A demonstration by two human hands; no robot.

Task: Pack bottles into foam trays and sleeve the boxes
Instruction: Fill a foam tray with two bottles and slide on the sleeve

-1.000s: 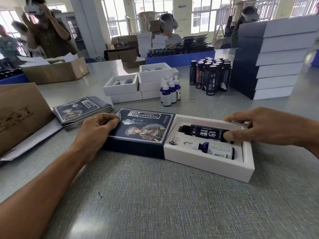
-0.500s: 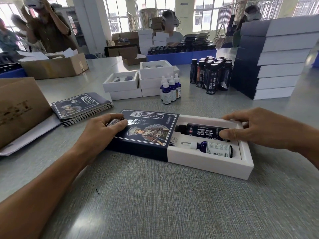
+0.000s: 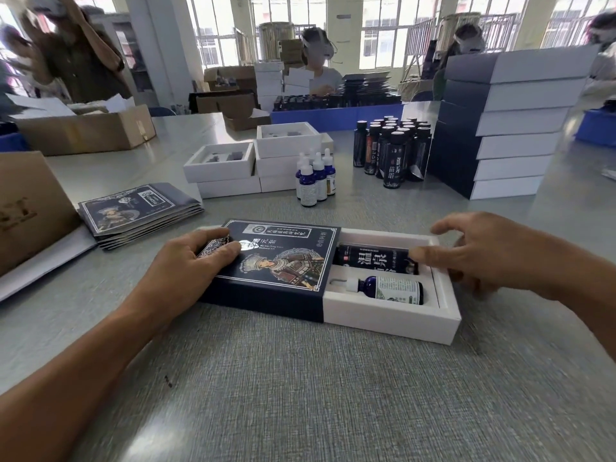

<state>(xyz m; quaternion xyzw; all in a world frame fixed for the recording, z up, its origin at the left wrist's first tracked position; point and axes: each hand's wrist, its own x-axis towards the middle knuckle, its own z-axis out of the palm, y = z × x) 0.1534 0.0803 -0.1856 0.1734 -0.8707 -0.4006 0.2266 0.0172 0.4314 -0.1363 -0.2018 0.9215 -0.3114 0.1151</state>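
A white box [image 3: 386, 320] lies in front of me, about half inside a dark blue printed sleeve [image 3: 283, 258]. Its foam tray holds a black bottle [image 3: 373, 258] and, nearer me, a small blue dropper bottle [image 3: 390, 288], both lying flat. My left hand [image 3: 186, 265] grips the sleeve's left end, fingers on top. My right hand [image 3: 483, 251] holds the box's right end, its thumb resting on the black bottle.
Flat sleeves [image 3: 136, 208] are stacked at left beside a brown carton [image 3: 30, 208]. Behind stand open white boxes [image 3: 253, 161], several dropper bottles [image 3: 313, 178], several black bottles [image 3: 393, 151] and a tall pile of sleeved boxes [image 3: 500, 128]. People work at the far side.
The sleeve has slid further right over the white box, covering more of the tray. Both hands stay on their ends.
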